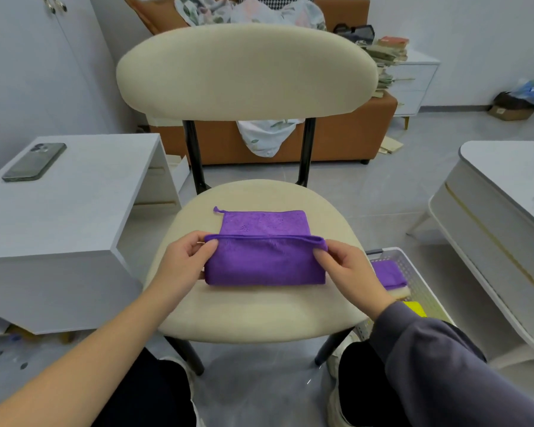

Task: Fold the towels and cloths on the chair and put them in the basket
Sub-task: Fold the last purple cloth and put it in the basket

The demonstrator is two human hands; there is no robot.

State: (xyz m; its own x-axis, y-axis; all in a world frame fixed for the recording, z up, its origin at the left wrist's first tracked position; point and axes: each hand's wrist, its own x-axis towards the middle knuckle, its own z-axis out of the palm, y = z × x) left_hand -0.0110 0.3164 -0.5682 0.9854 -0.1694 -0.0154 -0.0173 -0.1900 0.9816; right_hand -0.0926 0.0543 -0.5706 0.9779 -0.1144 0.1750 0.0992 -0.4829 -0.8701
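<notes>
Fingers [209, 249] pinching purple cloth [264, 266] ends, left hand [179, 266], right hand [352, 272], on chair [259, 312]

1. Looks like a lived-in home, most likely a sitting room;
2. At top centre, an orange-brown sofa [339, 140] heaped with floral bedding [259, 12];
3. In the upper left, a white cupboard [37, 57] with metal door handles; below it, a white side table [84, 211] bearing a phone [34, 161];
4. In the upper right, a white drawer unit [416, 78] with a leaning stack of books [386, 57]; further right, a cardboard box [510, 111] on the grey tiled floor [383, 186];
5. In the middle, a cream padded chair [247, 72]; at lower right, a white plastic basket [420, 282] holding folded cloths [386, 274].
</notes>
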